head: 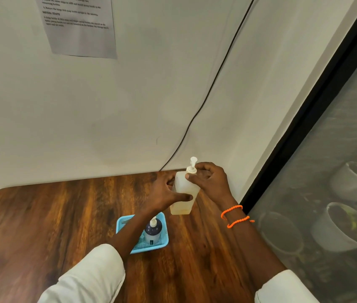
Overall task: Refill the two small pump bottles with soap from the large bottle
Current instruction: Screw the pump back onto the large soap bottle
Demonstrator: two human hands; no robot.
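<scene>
1. Low in the centre of the frame, a small pump bottle [153,231] is standing in the blue tray [164,241].
2. Beyond it, the left hand [168,192] is gripping the large bottle [184,194] on the counter [41,215]; the right hand [209,179] is pinching its pump collar [191,170].
3. Twisting hard could be tipping the bottle and spilling soap.

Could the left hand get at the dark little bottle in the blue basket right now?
Probably yes, once it lets go. The left hand is busy gripping the pale bottle, but the dark pump bottle stands upright in the blue basket just beneath that forearm, with nothing covering it.
</scene>
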